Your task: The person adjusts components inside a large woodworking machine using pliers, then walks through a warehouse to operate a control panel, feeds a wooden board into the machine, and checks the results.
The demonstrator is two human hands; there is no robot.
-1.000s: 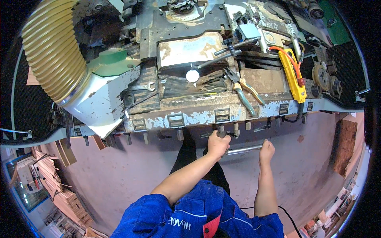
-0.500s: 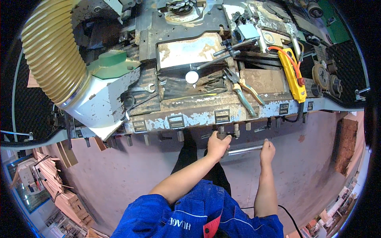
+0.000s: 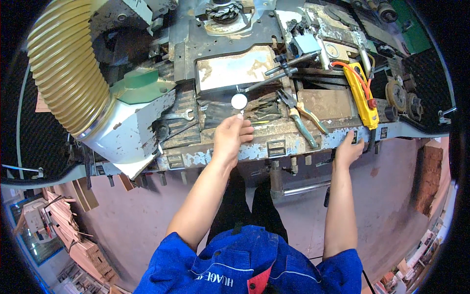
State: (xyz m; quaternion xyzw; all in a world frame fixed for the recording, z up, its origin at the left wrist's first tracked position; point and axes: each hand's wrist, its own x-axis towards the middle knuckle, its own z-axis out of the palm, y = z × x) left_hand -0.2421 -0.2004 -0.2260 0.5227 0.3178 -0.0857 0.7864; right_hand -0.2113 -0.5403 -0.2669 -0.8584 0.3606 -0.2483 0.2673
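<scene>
My left hand is raised over the front of the machine bed, its fingers partly bent and apart. One fingertip is just below the round white dial gauge; whether it touches cannot be told. The gauge hangs from a jointed rod stand. My right hand is at the front rail, fingers apart, with nothing seen in it. Below the rail, a shiny crank bar with a dark grip stays on a front spindle, free of both hands. Pliers lie between my hands.
A yellow push-button pendant with orange cable lies right of the pliers. An open-end wrench rests at left, beside a white hood with a ribbed hose. A toothed cutter head stands at the back. Several spindle ends stick out below the rail.
Both hands have let go of the crank and its spindle. My left hand has moved up and left to the dial gauge, my right hand up and right to the rail.
</scene>
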